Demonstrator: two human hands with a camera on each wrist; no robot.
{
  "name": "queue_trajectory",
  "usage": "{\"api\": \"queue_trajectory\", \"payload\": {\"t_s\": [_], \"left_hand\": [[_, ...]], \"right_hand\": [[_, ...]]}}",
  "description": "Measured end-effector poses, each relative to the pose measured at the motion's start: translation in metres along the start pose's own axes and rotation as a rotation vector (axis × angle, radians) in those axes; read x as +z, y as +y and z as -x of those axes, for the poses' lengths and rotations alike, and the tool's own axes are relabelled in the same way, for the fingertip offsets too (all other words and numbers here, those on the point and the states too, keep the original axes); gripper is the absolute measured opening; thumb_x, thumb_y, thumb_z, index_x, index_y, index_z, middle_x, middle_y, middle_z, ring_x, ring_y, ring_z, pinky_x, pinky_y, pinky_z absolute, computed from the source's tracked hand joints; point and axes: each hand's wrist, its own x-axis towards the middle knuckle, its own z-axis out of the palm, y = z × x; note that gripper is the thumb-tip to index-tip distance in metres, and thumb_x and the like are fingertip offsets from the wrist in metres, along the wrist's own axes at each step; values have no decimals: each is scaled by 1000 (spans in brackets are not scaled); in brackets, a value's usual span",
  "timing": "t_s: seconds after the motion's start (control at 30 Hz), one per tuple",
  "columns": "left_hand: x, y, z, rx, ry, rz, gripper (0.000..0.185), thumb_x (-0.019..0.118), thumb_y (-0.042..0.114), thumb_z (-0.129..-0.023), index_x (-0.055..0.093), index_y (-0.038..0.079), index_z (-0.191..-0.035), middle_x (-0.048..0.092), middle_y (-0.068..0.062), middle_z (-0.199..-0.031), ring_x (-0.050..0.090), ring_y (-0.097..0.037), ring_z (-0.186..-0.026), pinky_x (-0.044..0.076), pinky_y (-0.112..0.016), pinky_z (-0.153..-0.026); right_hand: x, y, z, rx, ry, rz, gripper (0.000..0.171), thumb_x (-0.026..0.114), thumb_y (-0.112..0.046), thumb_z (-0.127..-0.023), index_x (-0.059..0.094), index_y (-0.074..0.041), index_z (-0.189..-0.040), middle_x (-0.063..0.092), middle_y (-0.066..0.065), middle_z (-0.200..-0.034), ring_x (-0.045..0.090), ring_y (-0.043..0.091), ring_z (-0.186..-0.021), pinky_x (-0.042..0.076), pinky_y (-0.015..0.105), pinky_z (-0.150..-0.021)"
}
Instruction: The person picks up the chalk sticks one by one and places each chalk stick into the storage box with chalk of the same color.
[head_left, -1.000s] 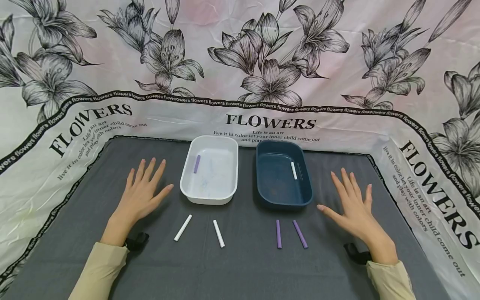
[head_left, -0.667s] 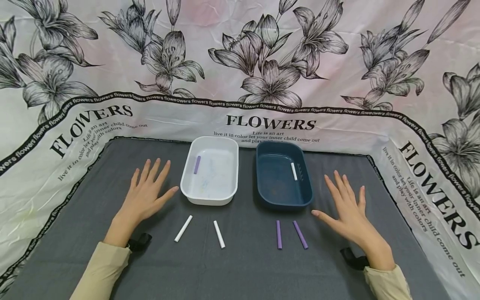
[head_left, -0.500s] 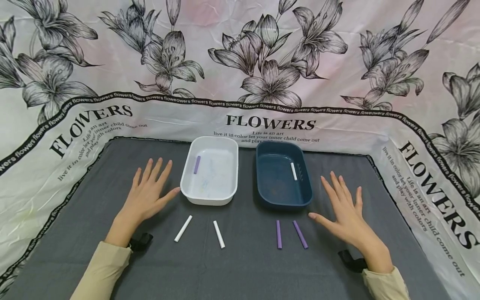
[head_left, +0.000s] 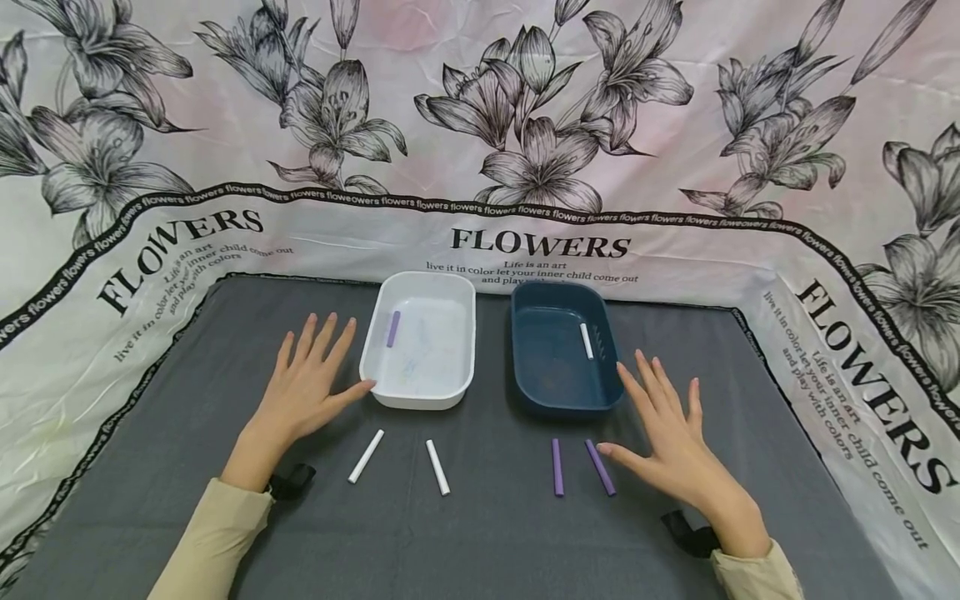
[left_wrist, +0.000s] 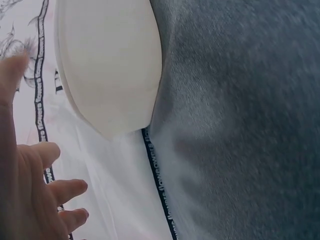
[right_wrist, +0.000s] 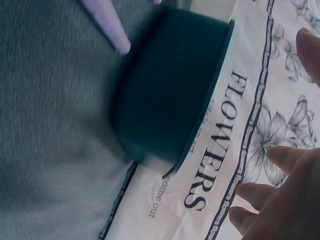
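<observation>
My left hand (head_left: 306, 385) lies flat and open on the grey cloth, its thumb tip touching the white tray (head_left: 457, 379), which holds one purple chalk (head_left: 393, 328). My right hand (head_left: 666, 433) is flat and open too, its thumb near two purple chalks (head_left: 557, 467) (head_left: 600, 467) in front of the dark blue tray (head_left: 558, 402). A white chalk (head_left: 586, 341) lies inside the blue tray. Two white chalks (head_left: 366, 456) (head_left: 438, 467) lie before the white tray. The wrist views show the white tray (left_wrist: 107, 65), the blue tray (right_wrist: 170, 95) and fingertips.
A grey mat (head_left: 480, 533) covers the table, ringed by a raised flower-printed cloth (head_left: 540, 242) at the back and both sides. Black wrist straps (head_left: 291, 479) (head_left: 686, 533) sit at each cuff.
Both hands slid inward across the mat: the left toward the white tray until its thumb reached it, the right leftward toward the purple chalks. Nothing was picked up.
</observation>
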Motion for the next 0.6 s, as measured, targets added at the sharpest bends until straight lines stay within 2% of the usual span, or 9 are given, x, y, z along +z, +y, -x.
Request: {"api": "queue_trajectory", "payload": {"t_s": [0.27,0.47,0.6], "left_hand": [[5,9,-6,28,-14,-19,113,61,78,-77,16,16,-161,15,-19,-163,2,-40,-150,7,-64,-116],[7,15,-11,43,-16,-18,118,62,80,-74,16,15,-161,14,-18,-164,1,-40,-150,7,-64,-116],[8,18,-14,43,-19,-17,119,61,82,-73,15,15,-161,14,-18,-164,4,-41,-150,8,-64,-116]], "right_hand": [[7,-12,5,-57,13,-60,107,82,-44,-78,20,-14,-160,13,9,-165,9,37,-150,-17,64,-111],[13,-20,5,-88,25,-93,106,82,-46,-78,21,-16,-160,20,9,-162,14,34,-149,-14,61,-114],[17,-23,4,-114,32,-114,107,84,-44,-77,23,-13,-159,23,10,-161,21,36,-145,-10,59,-116]]}}
